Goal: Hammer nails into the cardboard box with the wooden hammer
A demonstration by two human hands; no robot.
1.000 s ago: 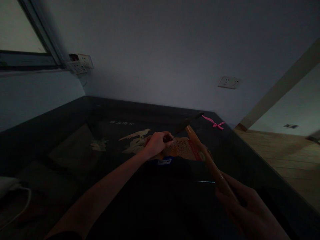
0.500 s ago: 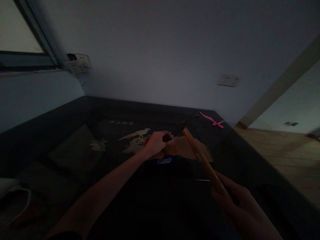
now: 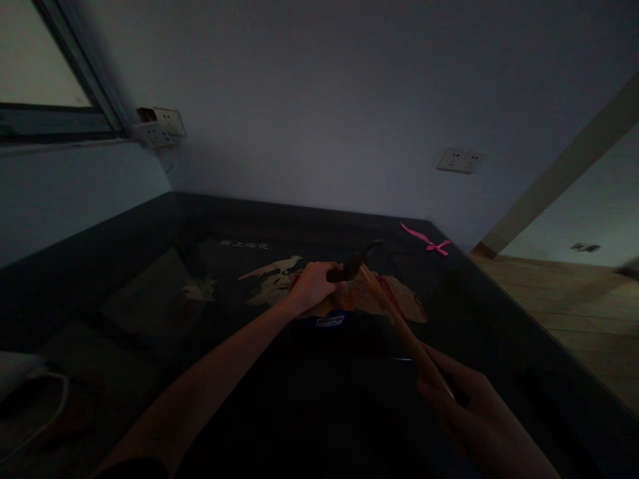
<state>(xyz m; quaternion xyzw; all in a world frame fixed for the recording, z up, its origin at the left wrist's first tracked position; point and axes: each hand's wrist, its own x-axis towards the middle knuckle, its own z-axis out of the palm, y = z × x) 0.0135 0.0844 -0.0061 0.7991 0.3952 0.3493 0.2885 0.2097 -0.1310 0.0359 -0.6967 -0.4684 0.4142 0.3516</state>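
In my right hand (image 3: 469, 399) is a claw hammer, its fingers wrapped round the wooden handle (image 3: 407, 336). The dark hammer head (image 3: 349, 267) is right beside the fingertips of my left hand (image 3: 314, 283) and covers part of them. My left hand is closed in a pinch; what lies between its fingers is hidden and too dark to name. Under and beside it is a flat, brownish, speckled piece (image 3: 399, 299). Just in front of my left hand lies a dark blue item with a white label (image 3: 329, 321).
The dark glossy tabletop (image 3: 299, 223) carries a pale bird picture (image 3: 274, 269) and some characters. A pink ribbon (image 3: 429, 243) lies at the back right corner. A white cable (image 3: 60, 399) runs at the left edge. Sockets (image 3: 460, 160) sit on the wall behind.
The hammer head has come down and left, from above the speckled piece to my left fingertips. My right hand has shifted slightly left with it. My left hand has stayed nearly in place.
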